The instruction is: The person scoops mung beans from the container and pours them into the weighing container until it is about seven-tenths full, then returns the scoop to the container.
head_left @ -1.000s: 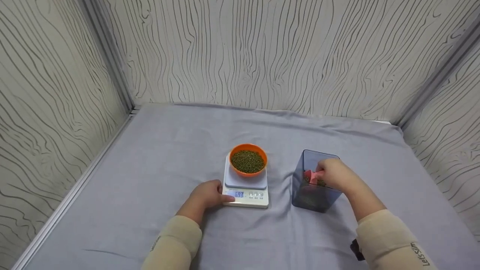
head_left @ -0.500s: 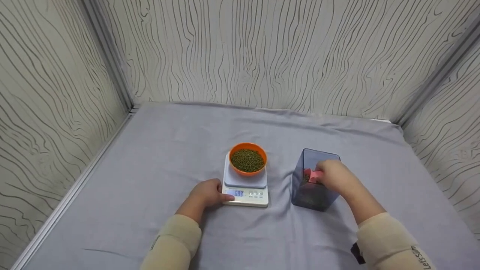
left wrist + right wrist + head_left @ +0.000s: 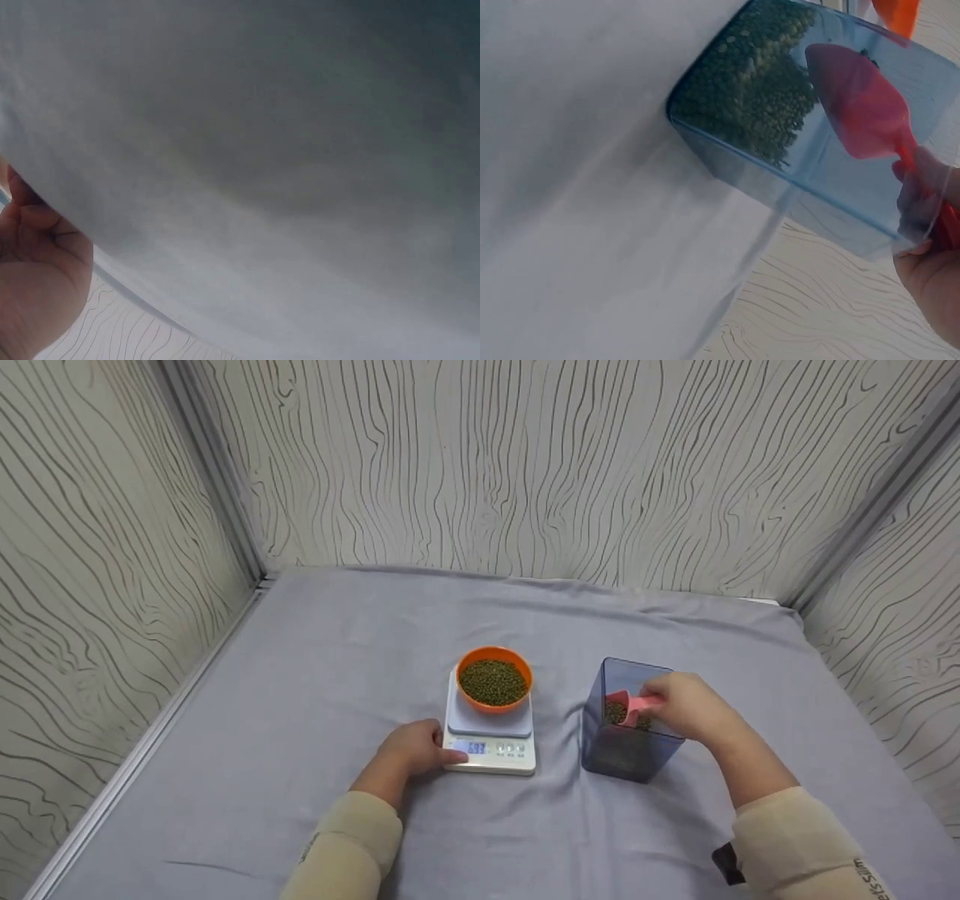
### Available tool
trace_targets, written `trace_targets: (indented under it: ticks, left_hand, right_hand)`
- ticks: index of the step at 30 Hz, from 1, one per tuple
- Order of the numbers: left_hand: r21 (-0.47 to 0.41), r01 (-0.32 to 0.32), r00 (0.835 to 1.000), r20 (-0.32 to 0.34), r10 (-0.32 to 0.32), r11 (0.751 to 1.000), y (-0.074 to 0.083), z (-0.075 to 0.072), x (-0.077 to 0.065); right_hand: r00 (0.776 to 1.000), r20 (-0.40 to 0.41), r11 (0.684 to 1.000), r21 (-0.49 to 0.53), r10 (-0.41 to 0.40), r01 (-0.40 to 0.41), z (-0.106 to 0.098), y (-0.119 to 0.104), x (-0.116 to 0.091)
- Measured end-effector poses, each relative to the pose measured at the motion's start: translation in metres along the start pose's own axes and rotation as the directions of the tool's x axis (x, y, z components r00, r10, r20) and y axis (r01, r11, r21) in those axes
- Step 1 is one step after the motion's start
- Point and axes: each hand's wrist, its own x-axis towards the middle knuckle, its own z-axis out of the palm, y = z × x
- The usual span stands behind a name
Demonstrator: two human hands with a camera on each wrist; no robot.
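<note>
My left hand [image 3: 411, 748] holds the near left corner of a white kitchen scale [image 3: 499, 763], thumb on top beside the lit display; its other fingers are partly hidden. An orange bowl [image 3: 463, 697] of small green beans [image 3: 493, 682], like mung beans, sits on the scale. At the right, my right hand [image 3: 686, 703] grips the handle of a pink scoop [image 3: 636, 706] within the mouth of a clear bluish container [image 3: 619, 754]. Beans lie in the scoop. In the right wrist view, more beans [image 3: 742, 82] fill the lower container, and the scoop [image 3: 862, 105] is above them.
A grey cloth [image 3: 337, 660] with wrinkles covers the table. Wood-patterned panels [image 3: 480, 472] stand at the back and both sides. A small black object [image 3: 727, 862] shows beside the right sleeve [image 3: 802, 840].
My right hand has shifted slightly right and lifted the scoop a little inside the container; beans now show in it. The left hand, scale and bowl have stayed put.
</note>
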Motion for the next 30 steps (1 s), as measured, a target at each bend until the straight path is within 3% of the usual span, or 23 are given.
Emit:
trace_targets:
  ticks: [12,19,25,30]
  left_hand:
    - [-0.003,0.007,1.000,0.007,-0.007,1.000,0.000,0.000,0.002]
    - [-0.004,0.009,1.000,0.008,-0.009,1.000,-0.001,0.001,0.002]
    - [-0.014,0.038,0.999,0.018,-0.037,0.999,-0.001,0.003,0.003]
    - [0.005,0.016,1.000,0.007,-0.016,1.000,-0.002,0.003,0.003]
  right_hand:
    - [0.998,-0.019,0.981,0.182,0.064,-0.060,-0.011,0.015,-0.016]
    - [0.996,-0.015,0.945,0.319,0.086,-0.077,-0.009,0.028,-0.028]
    - [0.994,-0.065,0.935,0.349,0.087,-0.059,-0.002,0.036,-0.033]
    - [0.991,-0.096,0.920,0.388,0.093,-0.049,0.003,0.041,-0.039]
